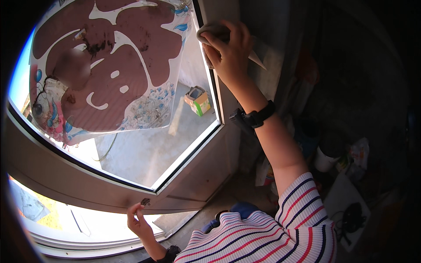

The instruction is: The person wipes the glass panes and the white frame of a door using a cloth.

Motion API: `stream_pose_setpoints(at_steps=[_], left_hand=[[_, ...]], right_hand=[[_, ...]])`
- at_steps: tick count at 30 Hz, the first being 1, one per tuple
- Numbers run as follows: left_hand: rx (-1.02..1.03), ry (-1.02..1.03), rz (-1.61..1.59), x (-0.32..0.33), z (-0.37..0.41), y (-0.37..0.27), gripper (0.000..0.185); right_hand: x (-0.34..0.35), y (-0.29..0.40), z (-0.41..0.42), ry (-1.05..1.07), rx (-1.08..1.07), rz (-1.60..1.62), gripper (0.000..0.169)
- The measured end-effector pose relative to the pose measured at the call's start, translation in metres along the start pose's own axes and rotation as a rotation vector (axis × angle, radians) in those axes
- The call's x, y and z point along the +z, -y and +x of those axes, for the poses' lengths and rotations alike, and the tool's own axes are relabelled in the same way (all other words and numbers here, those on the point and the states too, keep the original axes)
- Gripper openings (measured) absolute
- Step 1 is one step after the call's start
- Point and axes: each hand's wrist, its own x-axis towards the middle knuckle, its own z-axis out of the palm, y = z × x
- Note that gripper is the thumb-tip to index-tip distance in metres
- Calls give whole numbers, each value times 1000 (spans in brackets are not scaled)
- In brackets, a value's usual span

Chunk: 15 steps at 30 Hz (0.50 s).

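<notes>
A window or door panel with a pale frame (194, 164) and a glass pane (131, 157) fills the left of the view. A torn decorative film (108, 85), brown with blue and pink patterns, covers much of the pane. At the upper right my right hand (230, 49) presses a folded greyish cloth (213, 31) against the upright of the frame; a pointed corner of it seems to stick out by the wrist. Lower down, my left hand (139, 220) pinches or touches a small dark piece (145, 201) at the panel's bottom edge.
Behind the glass a cardboard box (198, 100) stands on a concrete floor. In the dim area at right are a white container (325, 159), plastic bags (358, 153) and a pale board (348, 210) with a dark object and cord on it. A sill track (98, 251) runs along the bottom left.
</notes>
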Motion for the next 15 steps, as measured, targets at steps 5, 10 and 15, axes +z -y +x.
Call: stream_pose_setpoints(at_steps=[5,10,15], left_hand=[[3,21,-9,4,-2,4,16],[-1,-5,-52,0,0,5,15],[-23,-38,-67,-3,-5,-3,16]], right_hand=[[-2,9,-55,134,115,115,41],[-18,22,-114,250,177,149,49],[1,41,-93,205,235,256,51]])
